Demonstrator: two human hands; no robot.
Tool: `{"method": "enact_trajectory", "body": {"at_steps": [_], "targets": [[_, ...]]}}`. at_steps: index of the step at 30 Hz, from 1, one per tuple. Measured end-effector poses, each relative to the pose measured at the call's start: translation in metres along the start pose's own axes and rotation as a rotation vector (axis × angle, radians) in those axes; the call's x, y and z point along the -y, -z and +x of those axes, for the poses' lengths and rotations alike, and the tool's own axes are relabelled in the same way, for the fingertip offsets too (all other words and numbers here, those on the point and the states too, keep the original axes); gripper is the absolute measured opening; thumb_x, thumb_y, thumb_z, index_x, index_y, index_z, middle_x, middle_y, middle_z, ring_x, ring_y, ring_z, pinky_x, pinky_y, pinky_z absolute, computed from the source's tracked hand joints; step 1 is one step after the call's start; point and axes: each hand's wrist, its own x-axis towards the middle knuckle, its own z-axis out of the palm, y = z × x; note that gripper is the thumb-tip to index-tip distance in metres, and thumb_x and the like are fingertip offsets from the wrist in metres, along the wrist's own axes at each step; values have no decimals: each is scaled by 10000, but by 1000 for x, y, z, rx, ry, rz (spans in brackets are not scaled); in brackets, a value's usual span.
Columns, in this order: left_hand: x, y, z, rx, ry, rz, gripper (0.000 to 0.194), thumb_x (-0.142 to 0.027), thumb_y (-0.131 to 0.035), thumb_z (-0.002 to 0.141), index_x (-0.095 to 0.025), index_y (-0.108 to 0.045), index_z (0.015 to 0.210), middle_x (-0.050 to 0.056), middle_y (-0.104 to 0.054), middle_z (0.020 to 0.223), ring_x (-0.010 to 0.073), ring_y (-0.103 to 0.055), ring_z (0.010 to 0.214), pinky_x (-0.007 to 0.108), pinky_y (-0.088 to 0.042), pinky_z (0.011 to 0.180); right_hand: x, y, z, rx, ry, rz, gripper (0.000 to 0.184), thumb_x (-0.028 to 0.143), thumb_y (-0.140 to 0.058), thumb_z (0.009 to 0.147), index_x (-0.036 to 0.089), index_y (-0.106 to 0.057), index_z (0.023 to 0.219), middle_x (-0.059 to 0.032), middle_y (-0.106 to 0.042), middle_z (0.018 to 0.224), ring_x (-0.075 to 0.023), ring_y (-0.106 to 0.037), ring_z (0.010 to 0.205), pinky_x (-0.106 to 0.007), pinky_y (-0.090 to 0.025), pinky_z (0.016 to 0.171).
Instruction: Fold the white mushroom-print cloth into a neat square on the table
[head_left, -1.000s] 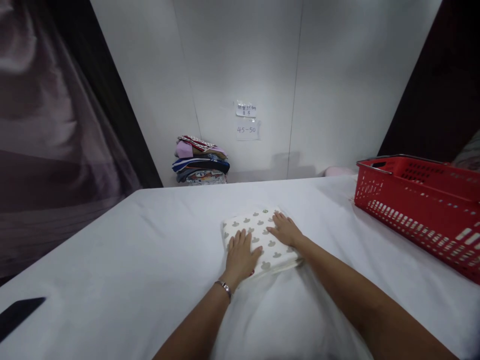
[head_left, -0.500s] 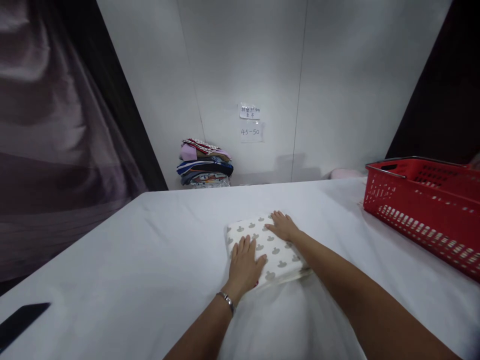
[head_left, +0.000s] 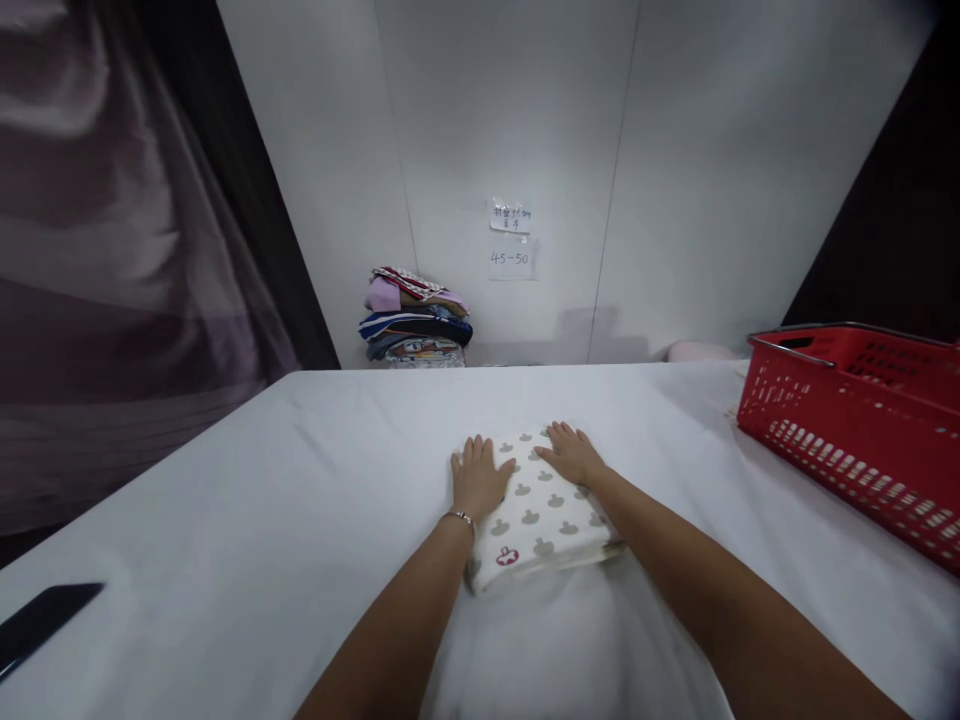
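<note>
A folded cream cloth printed with grey mouse-head shapes and a small red mark lies on the white-covered table in front of me. My left hand rests flat on the cloth's far left corner, fingers spread; a thin bracelet circles that wrist. My right hand lies flat on the cloth's far right part, fingers stretched out. Neither hand holds anything.
A red plastic basket stands at the table's right side. A stack of folded clothes sits against the white wall beyond the far edge, under two paper notes. A dark flat object lies at the table's near left. A curtain hangs at the left.
My left hand has slid away from me, from the cloth's near left part to its far left corner, uncovering the small red mark. My right hand has hardly moved.
</note>
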Motion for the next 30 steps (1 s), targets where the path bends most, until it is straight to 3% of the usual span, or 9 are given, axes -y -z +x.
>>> {"method": "enact_trajectory", "body": {"at_steps": [7, 12, 17, 19, 23, 27, 30], "targets": [[3, -9, -3, -7, 2, -21, 672, -577, -270, 881, -152, -330, 1398, 121, -226, 1509, 280, -127, 1399, 524, -123, 1095, 0, -1, 2, 12, -3, 8, 737, 609, -209, 894, 131, -234, 1454, -104, -171, 1531, -243, -80, 1409, -432, -92, 1108], [3, -1, 2, 28, 58, -139, 618, -546, -338, 877, -191, -356, 1383, 89, -207, 1519, 268, -123, 1403, 501, -144, 1099, -6, 9, 10, 44, -34, 231, 653, 548, -325, 898, 175, -304, 1434, -87, -212, 1521, -238, -116, 1406, -424, -96, 1120], [21, 12, 14, -20, 293, -454, 598, -435, -450, 865, -103, -379, 1358, 163, -290, 1477, 273, -226, 1375, 370, -222, 1088, -28, 21, 19, 13, -102, 365, 590, 428, -409, 901, 136, -359, 1412, -109, -349, 1463, -247, -311, 1344, -342, -236, 1099], [30, 17, 23, 25, 383, -535, 637, -411, -543, 815, -69, -400, 1333, 203, -375, 1420, 299, -313, 1334, 362, -253, 1069, -35, 23, 22, 13, -162, 422, 604, 411, -482, 870, 142, -380, 1402, -122, -446, 1399, -278, -414, 1278, -376, -302, 1068], [43, 24, 43, 155, 474, -665, 635, -384, -671, 703, -54, -504, 1219, 228, -501, 1307, 336, -484, 1199, 359, -413, 920, -46, 29, 31, 44, -264, 535, 729, 406, -683, 734, 129, -438, 1362, -169, -464, 1374, -319, -444, 1245, -407, -362, 1025], [48, 28, 53, 310, 496, -856, 391, -369, -678, 691, -102, -628, 972, 166, -665, 1072, 287, -640, 939, 317, -504, 705, -53, 35, 42, 136, -360, 659, 868, 429, -780, 610, 139, -439, 1354, -209, -491, 1335, -324, -550, 1126, -426, -473, 892], [48, 32, 52, 342, 467, -982, 253, -335, -687, 682, -142, -646, 840, 115, -699, 975, 251, -654, 877, 282, -509, 658, -58, 40, 47, 204, -406, 729, 885, 406, -807, 566, 154, -458, 1339, -200, -528, 1298, -318, -583, 1077, -424, -495, 860]]}}
